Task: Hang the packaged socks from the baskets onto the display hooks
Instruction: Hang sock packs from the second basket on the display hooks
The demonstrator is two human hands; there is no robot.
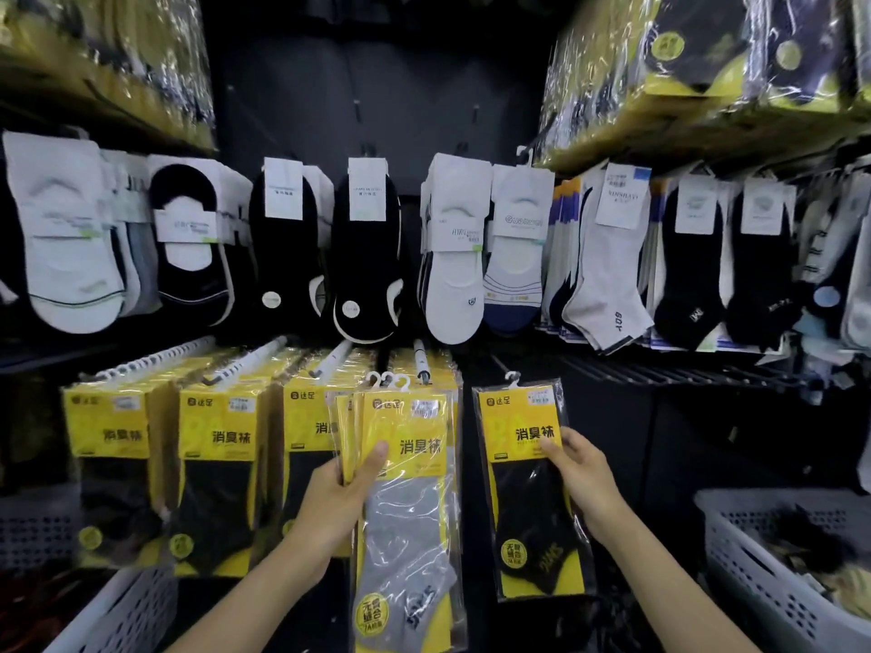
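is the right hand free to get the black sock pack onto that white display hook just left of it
Probably yes: the right hand holds the black sock pack alone, and nothing blocks the white display hook.

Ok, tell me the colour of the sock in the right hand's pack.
Black, shown in the head view.

both arms reach up and forward, left hand [343,487] thumb-over grip closed, right hand [582,473] pinching with fingers curled

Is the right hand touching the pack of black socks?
Touching. The head view shows the right hand with its thumb pressed on the black sock pack.
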